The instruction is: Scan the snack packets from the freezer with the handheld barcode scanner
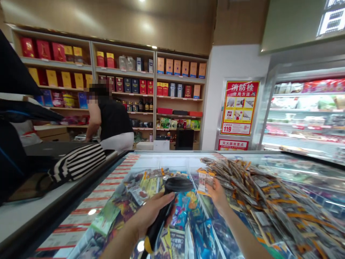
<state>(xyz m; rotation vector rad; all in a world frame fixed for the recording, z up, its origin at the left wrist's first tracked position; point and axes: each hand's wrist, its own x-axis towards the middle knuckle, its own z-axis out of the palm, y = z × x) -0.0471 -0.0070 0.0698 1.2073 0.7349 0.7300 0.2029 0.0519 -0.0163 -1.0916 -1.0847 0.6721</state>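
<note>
My left hand (151,212) is wrapped round the handle of a black handheld barcode scanner (178,184), whose wide head points away from me. Its cable end shows yellow near the bottom. In my right hand (216,194), a small clear packet with orange edges and a printed white label (202,181) is pinched between thumb and fingers, just right of the scanner head. Beside it on the right lies a large heap of similar packets (253,194), spread over the glass freezer top (194,163).
Under the glass lie colourful frozen packages (178,216). Price labels (88,205) line the left side. A striped black-and-white bag (81,162) rests on the left counter, where a person (113,115) bends. Shelves of boxes (180,68) stand behind; a lit display cooler (307,111) stands right.
</note>
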